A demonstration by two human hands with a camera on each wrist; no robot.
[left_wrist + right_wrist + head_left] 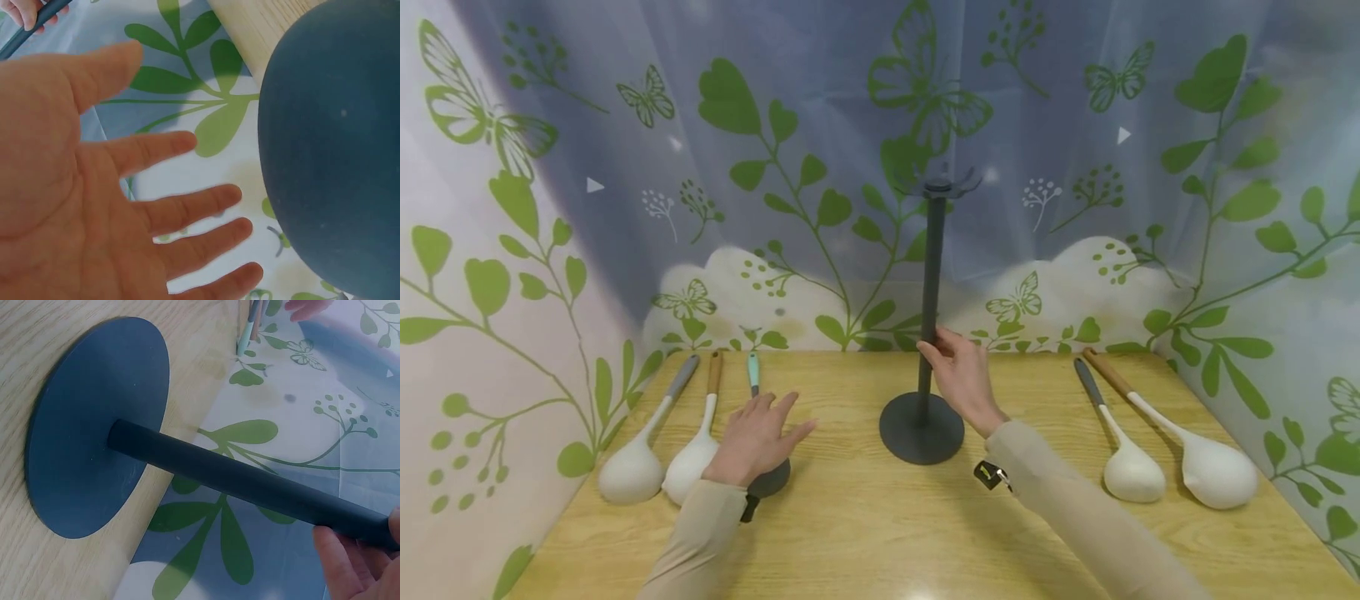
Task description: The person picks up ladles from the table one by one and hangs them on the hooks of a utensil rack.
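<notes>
A dark utensil stand with a round base and a hooked top stands upright on the table. My right hand grips its pole at mid-height; the right wrist view shows thumb and fingers on the pole. With fingers spread, my left hand is over a dark ladle with a teal handle. In the left wrist view the ladle's dark bowl lies beyond the fingertips, apart from them. The left hand covers part of this ladle in the head view.
Left of that ladle lie a white ladle with a brown handle and one with a grey handle. On the right are a smaller white ladle and a larger one. Patterned curtains surround the wooden table.
</notes>
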